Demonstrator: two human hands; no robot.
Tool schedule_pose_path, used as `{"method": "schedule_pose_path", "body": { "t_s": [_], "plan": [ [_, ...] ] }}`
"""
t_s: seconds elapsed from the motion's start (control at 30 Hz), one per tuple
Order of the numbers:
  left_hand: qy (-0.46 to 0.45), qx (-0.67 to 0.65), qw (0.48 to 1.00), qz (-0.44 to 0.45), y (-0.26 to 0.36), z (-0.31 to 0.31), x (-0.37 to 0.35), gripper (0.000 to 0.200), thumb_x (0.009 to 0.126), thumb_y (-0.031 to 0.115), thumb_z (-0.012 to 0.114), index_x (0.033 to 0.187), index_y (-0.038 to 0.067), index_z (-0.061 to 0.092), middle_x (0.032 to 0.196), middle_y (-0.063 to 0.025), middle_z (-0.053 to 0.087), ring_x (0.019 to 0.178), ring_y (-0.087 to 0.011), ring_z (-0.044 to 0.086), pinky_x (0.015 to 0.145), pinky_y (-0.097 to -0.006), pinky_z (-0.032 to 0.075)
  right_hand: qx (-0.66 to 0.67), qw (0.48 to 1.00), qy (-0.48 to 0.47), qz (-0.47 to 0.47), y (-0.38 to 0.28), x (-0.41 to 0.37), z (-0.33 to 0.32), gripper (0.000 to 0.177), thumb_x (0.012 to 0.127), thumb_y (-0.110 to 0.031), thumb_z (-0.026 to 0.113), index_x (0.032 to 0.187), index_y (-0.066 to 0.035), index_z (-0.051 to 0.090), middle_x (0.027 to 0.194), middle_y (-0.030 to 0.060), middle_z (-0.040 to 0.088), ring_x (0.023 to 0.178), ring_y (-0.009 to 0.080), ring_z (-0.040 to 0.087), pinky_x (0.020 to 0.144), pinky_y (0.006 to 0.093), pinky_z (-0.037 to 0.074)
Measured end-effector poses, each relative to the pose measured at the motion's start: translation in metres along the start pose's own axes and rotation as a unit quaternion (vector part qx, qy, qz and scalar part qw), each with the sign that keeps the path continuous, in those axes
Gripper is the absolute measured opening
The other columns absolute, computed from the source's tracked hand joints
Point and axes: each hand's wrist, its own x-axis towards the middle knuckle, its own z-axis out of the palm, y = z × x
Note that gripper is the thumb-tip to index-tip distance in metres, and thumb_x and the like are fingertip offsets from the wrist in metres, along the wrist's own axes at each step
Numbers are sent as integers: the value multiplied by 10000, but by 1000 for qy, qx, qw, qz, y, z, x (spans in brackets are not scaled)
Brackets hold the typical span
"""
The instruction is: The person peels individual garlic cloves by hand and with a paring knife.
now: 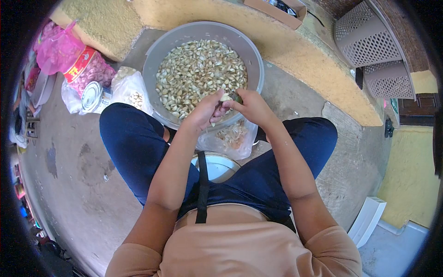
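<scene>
A large grey tub (256, 78) full of garlic cloves (200, 69) stands in front of my knees. Over its near rim, both hands meet. My left hand (205, 112) is closed round a pale garlic clove (225, 97), with another pale bit showing below its fingers. Pressed up against that clove is my right hand (253, 106), its fingers closed. A small dark thing shows between the right thumb and fingers, too little visible to name. Beneath the hands, a clear plastic bag (247, 145) holds papery garlic skins (232, 135).
To the left stand a pink mesh sack of garlic (94, 71), a tin can (93, 96) and a white bag (131, 87) with cloves. A yellow ledge (295, 60) runs behind the tub, bearing a cardboard box (281, 16). Plastic woven-pattern drawers (369, 37) stand far right.
</scene>
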Motion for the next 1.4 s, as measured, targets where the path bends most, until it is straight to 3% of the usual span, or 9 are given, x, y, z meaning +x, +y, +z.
{"method": "schedule_pose_path", "body": {
  "t_s": [0.3, 0.5, 0.57, 0.87, 1.07, 1.17, 1.27, 1.37, 1.4],
  "plan": [
    [5, -2, 1000, -2, -1, -3, -1, 317, 887, 358, 342, 713, 104, 415, 576, 39, 378, 417, -18, 265, 319, -155, 201, -53, 998, 15, -30, -4, -1, 5, 473, 776, -444, 503, 679, 19, 494, 623, 221, 534, 622, 376, 535, 564, 433, 408],
    [84, -130, 988, -16, -5, 7, 4, 342, 876, 374, 342, 641, 131, 390, 528, 57, 339, 399, -29, 279, 300, -163, 192, -112, 992, 37, -39, -7, -4, 15, 456, 778, -453, 485, 691, -6, 511, 628, 195, 552, 644, 356, 555, 585, 431, 431],
    [47, -134, 990, 12, -5, -1, 6, 366, 886, 388, 300, 643, 130, 392, 532, 56, 338, 403, -32, 273, 308, -173, 186, -115, 992, 19, -48, -10, -7, 17, 456, 777, -461, 480, 705, -13, 518, 636, 185, 560, 649, 350, 560, 589, 432, 435],
    [50, -165, 984, 49, -1, -21, 10, 388, 897, 372, 228, 631, 130, 374, 536, 53, 326, 399, -35, 266, 307, -180, 187, -200, 926, -284, 148, 41, -10, 26, 477, 782, -464, 468, 854, -13, 605, 776, 191, 591, 785, 335, 564, 679, 392, 441],
    [37, -154, 987, 36, 0, -16, 8, 372, 894, 356, 272, 649, 109, 405, 535, 50, 333, 401, -33, 278, 311, -180, 196, -263, 910, -297, 123, 73, -11, 49, 421, 732, -411, 575, 860, -11, 609, 839, 184, 594, 833, 337, 559, 708, 407, 436],
    [71, -95, 992, 43, -1, -18, 9, 349, 887, 333, 325, 687, 86, 468, 528, 50, 350, 401, -31, 294, 314, -180, 205, -205, 956, -200, 68, 101, -2, 63, 382, 728, -349, 611, 905, -11, 596, 830, 166, 605, 669, 265, 586, 577, 360, 458],
    [127, 31, 990, 56, -4, -17, 8, 319, 874, 320, 380, 739, 75, 533, 517, 53, 358, 399, -32, 302, 320, -186, 212, 176, 946, -74, 262, 50, 9, 35, 376, 667, -313, 672, 890, -20, 593, 653, 93, 582, 508, 167, 550, 448, 291, 436],
    [135, 124, 982, 39, -11, -20, 13, 310, 857, 333, 413, 777, 70, 556, 517, 54, 355, 404, -33, 298, 324, -186, 212, 377, 910, -42, 170, 29, 11, 26, 357, 674, -293, 666, 884, -19, 575, 581, 49, 539, 415, 105, 470, 369, 249, 375],
    [117, 154, 981, 27, -13, -20, 13, 315, 851, 342, 415, 786, 65, 551, 525, 52, 354, 412, -31, 296, 324, -179, 207, 350, 920, -48, 171, 30, 12, 29, 348, 675, -288, 665, 873, -17, 576, 583, 50, 543, 416, 107, 473, 371, 250, 374]
  ]
}}
